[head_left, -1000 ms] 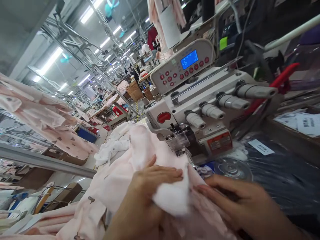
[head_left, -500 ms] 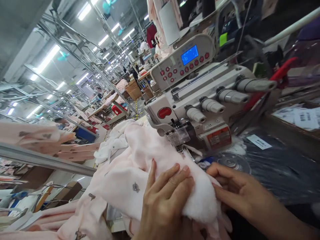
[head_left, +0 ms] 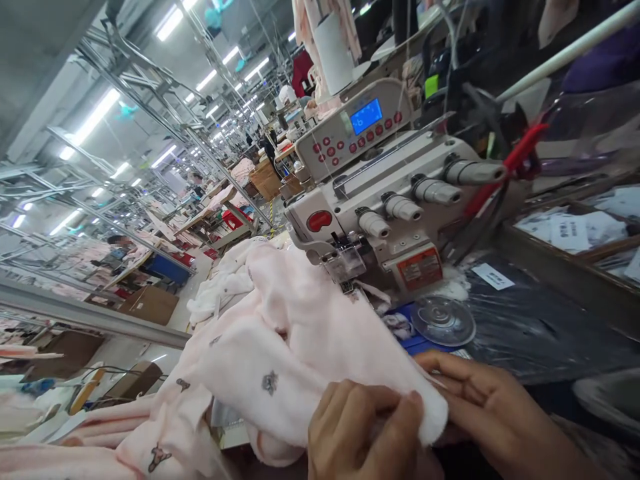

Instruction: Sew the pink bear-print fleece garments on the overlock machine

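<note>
Running from the middle of the view down toward six o'clock, the pink fleece [head_left: 320, 313] reaches the sewing machine's [head_left: 380, 180] presser foot at its upper end. The left hand [head_left: 363, 427], near half past five, is curled closed on the near edge; half a second ago its fingers lay spread flat, closer to the needle. The right hand [head_left: 480, 407], past four, pinches the outer edge, lower than before. A clear disc [head_left: 444, 321] sits at four, and a label tray [head_left: 570, 230] at three. Toward half past eight, hanging garments have gone and a brown carton [head_left: 150, 305] shows.
</note>
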Demonstrator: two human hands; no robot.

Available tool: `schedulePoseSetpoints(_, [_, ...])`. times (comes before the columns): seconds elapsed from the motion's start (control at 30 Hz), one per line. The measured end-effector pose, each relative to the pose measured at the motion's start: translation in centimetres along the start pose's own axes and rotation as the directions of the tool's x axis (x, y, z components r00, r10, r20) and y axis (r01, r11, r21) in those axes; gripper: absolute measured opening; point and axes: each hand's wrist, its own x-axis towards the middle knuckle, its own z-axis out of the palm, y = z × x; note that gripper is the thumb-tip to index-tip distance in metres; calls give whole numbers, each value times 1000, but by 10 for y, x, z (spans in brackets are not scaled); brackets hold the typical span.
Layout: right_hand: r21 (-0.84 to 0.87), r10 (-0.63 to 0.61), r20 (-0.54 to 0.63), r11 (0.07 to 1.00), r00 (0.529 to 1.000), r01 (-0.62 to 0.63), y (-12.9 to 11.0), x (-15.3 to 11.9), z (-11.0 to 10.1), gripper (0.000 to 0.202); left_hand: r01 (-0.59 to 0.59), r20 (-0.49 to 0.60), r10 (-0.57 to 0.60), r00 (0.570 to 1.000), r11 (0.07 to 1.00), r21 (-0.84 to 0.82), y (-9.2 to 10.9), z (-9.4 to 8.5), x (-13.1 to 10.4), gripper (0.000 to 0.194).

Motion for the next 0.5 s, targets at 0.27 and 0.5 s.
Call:
schedulePoseSetpoints(0.27, [-287,-227,-194,943,954,166,-14,4,6,43,17,-75,-16,997,1000,14,0,10,-7,17])
schedulePoseSetpoints(0.5, [-510,-353,-173,831,919,223,7,15,4,40,-63,99,56,994,996,69,-42,4,-3,26])
